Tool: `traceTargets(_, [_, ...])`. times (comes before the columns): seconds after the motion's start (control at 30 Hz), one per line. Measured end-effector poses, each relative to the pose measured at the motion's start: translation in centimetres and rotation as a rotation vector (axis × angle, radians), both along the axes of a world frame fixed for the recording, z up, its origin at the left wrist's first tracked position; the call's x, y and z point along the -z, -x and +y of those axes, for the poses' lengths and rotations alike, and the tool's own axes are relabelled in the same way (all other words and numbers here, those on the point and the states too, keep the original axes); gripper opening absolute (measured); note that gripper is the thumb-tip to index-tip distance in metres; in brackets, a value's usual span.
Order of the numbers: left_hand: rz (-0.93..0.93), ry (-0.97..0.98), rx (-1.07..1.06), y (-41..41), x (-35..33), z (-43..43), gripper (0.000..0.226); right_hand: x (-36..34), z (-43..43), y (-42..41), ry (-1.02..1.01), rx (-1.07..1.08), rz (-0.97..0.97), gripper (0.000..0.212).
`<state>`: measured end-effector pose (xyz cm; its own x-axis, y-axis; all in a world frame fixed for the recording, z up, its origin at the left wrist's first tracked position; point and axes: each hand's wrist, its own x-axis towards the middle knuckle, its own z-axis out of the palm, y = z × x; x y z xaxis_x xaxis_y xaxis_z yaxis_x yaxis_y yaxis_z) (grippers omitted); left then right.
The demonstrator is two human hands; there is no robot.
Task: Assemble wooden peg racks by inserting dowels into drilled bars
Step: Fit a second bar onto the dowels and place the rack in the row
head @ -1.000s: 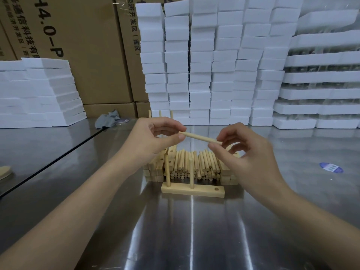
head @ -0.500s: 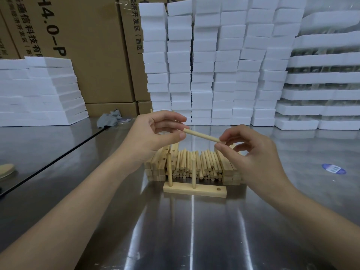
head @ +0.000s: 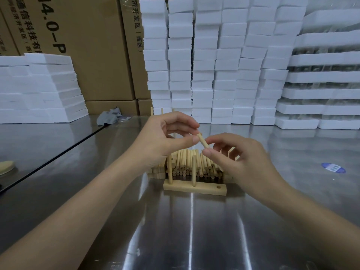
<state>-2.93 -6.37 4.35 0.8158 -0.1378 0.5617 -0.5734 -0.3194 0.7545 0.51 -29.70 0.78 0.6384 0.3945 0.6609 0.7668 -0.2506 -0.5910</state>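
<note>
- While both hands hover above the steel worktop [head: 194, 230], a single dowel [head: 202, 140] is pinched between them, tilted steeply with its top end toward the left.
- Left hand [head: 165, 137] grips the dowel's upper end between thumb and fingertips; right hand [head: 241, 160] pinches its lower end, other fingers loosely curled.
- Directly below the hands lies the drilled bar [head: 194, 187], flat on the worktop, with two upright dowels [head: 193, 170] seated in its left and middle holes and one open hole [head: 218, 187] near its right end.
- Just behind the bar sits a pile of loose dowels [head: 187, 164] flanked by stacked wooden bars [head: 156, 171].
- White foam blocks [head: 214, 61] and cardboard boxes [head: 87, 45] stand at the back.
</note>
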Motion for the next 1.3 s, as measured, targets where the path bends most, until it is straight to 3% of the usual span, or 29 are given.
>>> traceTargets(0.2, [-0.015, -0.243, -0.077, 0.0, 0.5, -0.2, 0.017, -0.4, -0.7, -0.7, 0.14, -0.099, 0.153, 0.005])
traceTargets(0.47, [-0.033, -0.506, -0.117, 0.5, 0.9, -1.0, 0.022, -0.9, -1.7, -1.0, 0.334, -0.005, 0.129, 0.013])
traceTargets(0.73, [-0.107, -0.549, -0.154, 0.4, 1.1, -1.2, 0.022, -1.4, -2.1, -0.8, 0.356, 0.006, 0.151, 0.012])
traceTargets(1.3, [-0.076, -0.54, -0.128, 0.1, 1.2, -1.1, 0.022, -1.6, -2.4, -1.1, 0.404, -0.022, 0.198, 0.006])
